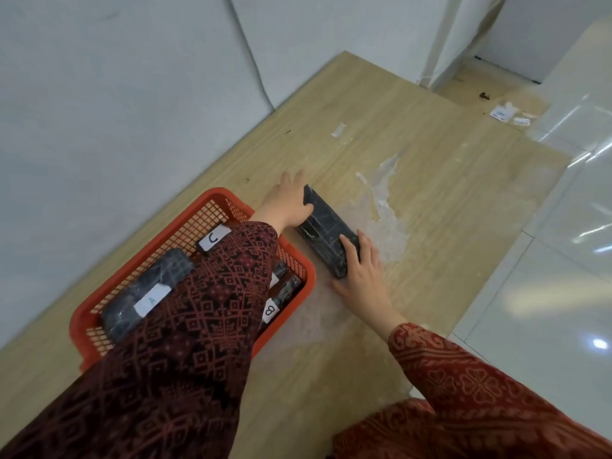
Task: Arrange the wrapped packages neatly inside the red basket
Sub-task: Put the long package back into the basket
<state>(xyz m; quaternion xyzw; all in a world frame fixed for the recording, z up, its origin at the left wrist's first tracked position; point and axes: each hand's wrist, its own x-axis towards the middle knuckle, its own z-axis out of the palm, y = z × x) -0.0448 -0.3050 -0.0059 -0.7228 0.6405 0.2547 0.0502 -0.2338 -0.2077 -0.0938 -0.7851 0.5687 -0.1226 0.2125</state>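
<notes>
Three packages at least lie already in the basket [298, 260], which stands just to the left of both hands, partly under the left sleeve [205, 326]. One of them carries a paper label with a faint letter, perhaps A [150, 301], and it sits near the left forearm, on its outer side. A label C [214, 241] shows farther from the person, beside the sleeve, and a label B [270, 311] shows at the basket wall nearest the right hand. How these packages lie against each other I cannot tell well, because the sleeve hides the middle of the basket.

One package [326, 238] is outside, on the wooden board [430, 193], just beside the basket. Both hands are on it. The left hand [289, 205] presses its far end with the fingers spread flat on the board beyond. The right hand [362, 276] holds the near end, fingers laid along its right side and thumb below the end. The hands are apart, one at each end, and they clamp this package between them.

Some torn clear wrap [385, 207] lies on the board to the right of the hands.

I judge the task is more than half done: this package must go in, and then the row may need straightening.
</notes>
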